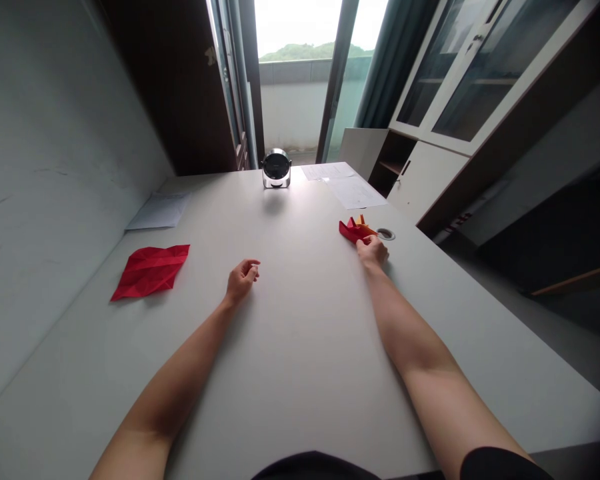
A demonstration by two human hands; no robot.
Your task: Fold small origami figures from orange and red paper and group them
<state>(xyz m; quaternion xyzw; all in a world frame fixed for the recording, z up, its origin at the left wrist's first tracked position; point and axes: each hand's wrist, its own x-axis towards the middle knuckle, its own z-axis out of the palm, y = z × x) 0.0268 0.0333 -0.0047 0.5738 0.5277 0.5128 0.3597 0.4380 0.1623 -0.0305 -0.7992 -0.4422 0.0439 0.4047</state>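
Note:
My right hand [373, 252] is at the right side of the white table, its fingers closed on the near edge of a red folded paper boat [353, 231]. Right behind that boat is an orange-yellow folded paper piece [362, 225], partly hidden by it. My left hand [243, 277] rests over the middle of the table, holding nothing, with fingers loosely curled and apart. Farther left lies a creased red sheet of paper [153, 272], unfolded, away from both hands.
A round black-faced device on a metal stand [276, 168] stands at the table's far edge. Printed sheets [356, 192] lie at the far right, and pale papers [159, 211] by the left wall. A cable-hole ring [386, 234] sits beside my right hand. Cabinets [433, 177] stand beyond the right edge.

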